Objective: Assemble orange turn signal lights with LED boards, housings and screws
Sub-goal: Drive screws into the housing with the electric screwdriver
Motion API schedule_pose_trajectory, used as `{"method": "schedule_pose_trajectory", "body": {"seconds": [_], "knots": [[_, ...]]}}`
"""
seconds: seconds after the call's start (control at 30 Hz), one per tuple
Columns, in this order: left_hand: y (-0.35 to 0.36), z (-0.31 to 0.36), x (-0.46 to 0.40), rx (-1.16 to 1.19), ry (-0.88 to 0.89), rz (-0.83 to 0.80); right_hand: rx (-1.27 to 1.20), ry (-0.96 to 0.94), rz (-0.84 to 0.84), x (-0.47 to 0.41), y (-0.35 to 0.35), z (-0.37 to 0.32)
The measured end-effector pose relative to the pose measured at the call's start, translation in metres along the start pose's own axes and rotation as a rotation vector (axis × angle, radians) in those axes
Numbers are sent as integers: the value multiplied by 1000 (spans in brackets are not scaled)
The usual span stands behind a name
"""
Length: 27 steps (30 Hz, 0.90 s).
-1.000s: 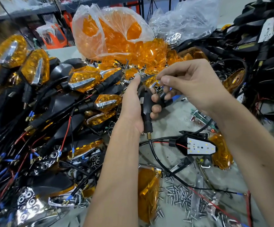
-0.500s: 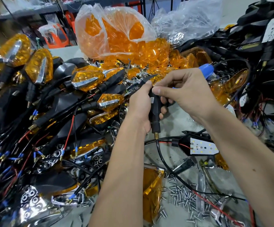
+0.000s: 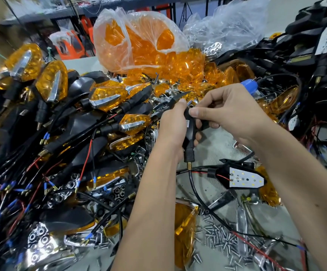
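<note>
- Finished lights (image 3: 107,98), with orange lenses and chrome trim, are heaped at far left among black stems and red and black wires with blue tips
- A clear bag (image 3: 137,40) of orange lenses is seen behind the heap, at top centre
- The left hand (image 3: 173,128) is curled round a black housing (image 3: 190,130), which is held upright above the table (image 3: 213,145) at centre; its pointed tip is shown above the fingers and its stem below the palm
- A black cable (image 3: 194,190) is seen hanging from the brass end of the stem and looping down over the table
- A loose orange lens (image 3: 184,229) is shown on the table below the hands, with screws (image 3: 219,239) scattered just beside it
- The right hand (image 3: 231,114) is closed over the top of the housing, thumb and forefinger pinched together at it; a screwdriver with a blue handle (image 3: 249,86) is gripped in this hand, the handle showing behind the knuckles and the tip hidden
- A second housing with a white LED board (image 3: 244,178) fitted is shown lying face up on the table, below the right wrist
- Black housings (image 3: 319,45) and wiring are piled at far right
</note>
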<state>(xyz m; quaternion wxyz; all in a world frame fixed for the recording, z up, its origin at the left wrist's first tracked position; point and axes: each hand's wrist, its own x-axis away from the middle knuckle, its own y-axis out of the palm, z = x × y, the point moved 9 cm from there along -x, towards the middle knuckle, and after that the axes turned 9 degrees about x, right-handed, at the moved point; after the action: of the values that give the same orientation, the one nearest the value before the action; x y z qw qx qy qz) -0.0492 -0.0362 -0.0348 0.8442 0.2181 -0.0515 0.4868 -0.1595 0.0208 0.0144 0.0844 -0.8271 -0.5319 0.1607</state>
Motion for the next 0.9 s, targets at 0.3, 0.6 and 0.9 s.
{"method": "schedule_pose_trajectory", "body": {"seconds": [0.3, 0.6, 0.9], "knots": [[0, 1, 0, -57, 11, -15, 8, 73, -55, 2, 1, 4], [2, -2, 2, -88, -19, -76, -178, 232, -155, 4, 14, 20], [12, -6, 4, 36, -73, -172, -249, 355, -161, 8, 16, 28]]}}
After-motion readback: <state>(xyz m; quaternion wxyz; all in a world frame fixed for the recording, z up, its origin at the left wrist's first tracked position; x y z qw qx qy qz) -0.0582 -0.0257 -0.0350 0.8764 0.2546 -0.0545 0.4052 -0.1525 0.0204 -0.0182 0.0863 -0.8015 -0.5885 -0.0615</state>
